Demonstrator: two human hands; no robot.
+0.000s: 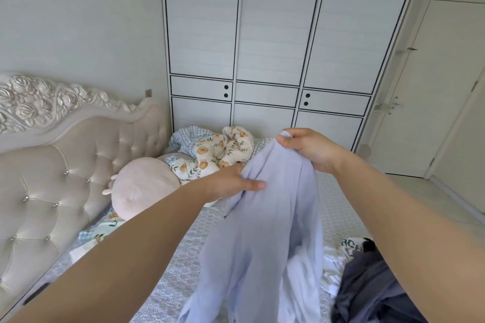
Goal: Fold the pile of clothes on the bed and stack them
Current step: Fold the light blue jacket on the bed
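Both hands gripping lilac garment (pixel 265 231), right hand (pixel 305 148) highest, left hand (pixel 233 181) apparently pinching, above bed (pixel 183 265)

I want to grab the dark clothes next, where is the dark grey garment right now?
In the head view the crumpled dark grey garment lies on the bed at the lower right, under the right forearm, beside the hanging pale lilac garment.
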